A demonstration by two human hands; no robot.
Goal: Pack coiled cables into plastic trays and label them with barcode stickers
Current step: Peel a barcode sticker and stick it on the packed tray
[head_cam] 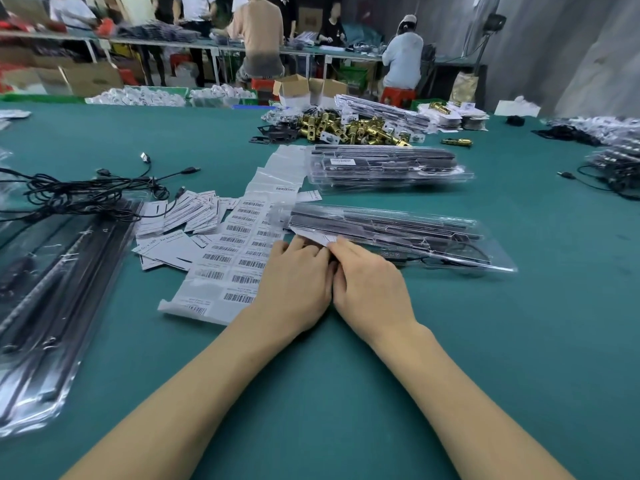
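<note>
Green felt covers the table point(346, 393). One clear plastic tray point(398, 233) with black bars lies just beyond two hands. Left hand point(294, 282) and right hand point(370, 289) touch side by side; both pinch a white sticker point(317, 237) at the tray's near corner. One glossy barcode sheet point(228, 258) lies left of the tray.

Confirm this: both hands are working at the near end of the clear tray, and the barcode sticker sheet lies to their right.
Not quite. The head view shows the barcode sticker sheet to their left; left hand and right hand are at the clear tray's near end.
</note>
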